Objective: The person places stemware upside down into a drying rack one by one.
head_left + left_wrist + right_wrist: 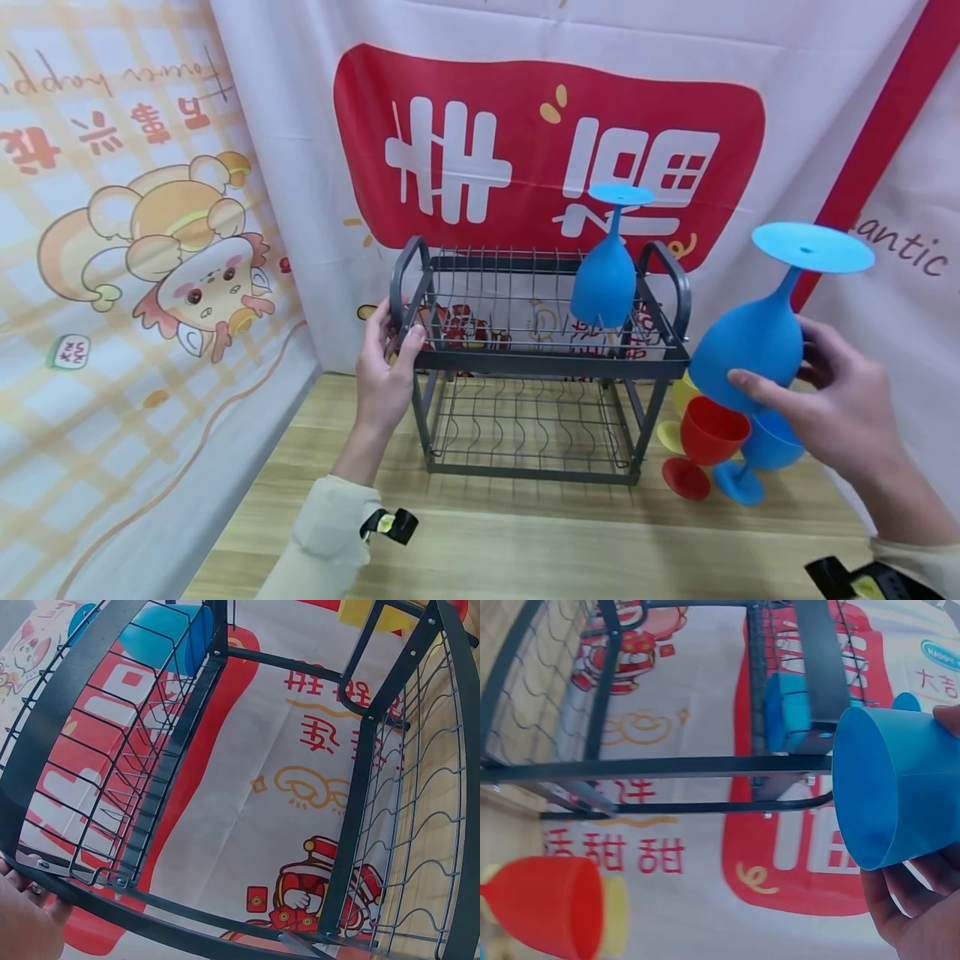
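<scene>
In the head view my right hand (847, 400) grips the bowl of a blue goblet (750, 350), held upside down and tilted, its round foot on top. It is just right of a dark two-tier dish rack (551, 360). My left hand (386, 367) holds the rack's left side, thumb on the front corner and fingers by the handle. Another blue goblet (606, 283) stands upside down at the right of the upper tier. The right wrist view shows the held goblet's open mouth (866, 787) close to the rack's edge.
Right of the rack, on the wooden table (480, 533), stand a red goblet (712, 433), a blue goblet (772, 442) and a yellow one (670, 435) partly hidden. The lower tier (525, 417) has wavy wires. Printed cloths (300, 167) hang behind and at the left.
</scene>
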Demonstrator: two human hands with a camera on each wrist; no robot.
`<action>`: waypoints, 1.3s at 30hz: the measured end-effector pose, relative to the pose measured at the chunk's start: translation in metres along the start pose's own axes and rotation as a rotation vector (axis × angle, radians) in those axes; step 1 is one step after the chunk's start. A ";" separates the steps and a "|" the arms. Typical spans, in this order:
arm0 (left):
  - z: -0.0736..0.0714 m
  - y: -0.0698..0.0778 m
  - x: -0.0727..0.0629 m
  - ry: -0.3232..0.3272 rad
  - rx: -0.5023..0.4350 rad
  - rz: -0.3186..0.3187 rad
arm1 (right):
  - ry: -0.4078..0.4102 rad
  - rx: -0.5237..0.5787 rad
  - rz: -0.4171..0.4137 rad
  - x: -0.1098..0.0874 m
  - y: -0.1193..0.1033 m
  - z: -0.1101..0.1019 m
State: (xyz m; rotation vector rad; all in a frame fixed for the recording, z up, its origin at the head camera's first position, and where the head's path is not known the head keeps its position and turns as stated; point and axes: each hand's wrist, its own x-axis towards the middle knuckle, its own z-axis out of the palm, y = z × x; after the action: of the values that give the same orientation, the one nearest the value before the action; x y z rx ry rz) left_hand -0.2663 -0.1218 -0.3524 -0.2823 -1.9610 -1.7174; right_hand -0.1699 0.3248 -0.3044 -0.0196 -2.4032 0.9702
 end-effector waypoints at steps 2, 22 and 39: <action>0.000 0.000 0.000 -0.003 -0.004 0.003 | 0.012 -0.018 -0.020 0.004 -0.007 -0.004; 0.006 -0.002 0.002 0.016 -0.032 0.015 | -0.124 0.150 -0.073 0.045 -0.090 0.031; 0.008 -0.002 0.000 0.041 -0.038 0.034 | -0.191 0.208 -0.109 0.072 -0.146 0.109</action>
State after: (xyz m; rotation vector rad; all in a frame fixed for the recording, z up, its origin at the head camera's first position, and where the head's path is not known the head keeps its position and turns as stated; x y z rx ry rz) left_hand -0.2693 -0.1146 -0.3546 -0.2900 -1.8861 -1.7265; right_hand -0.2582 0.1619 -0.2403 0.2897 -2.4295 1.2126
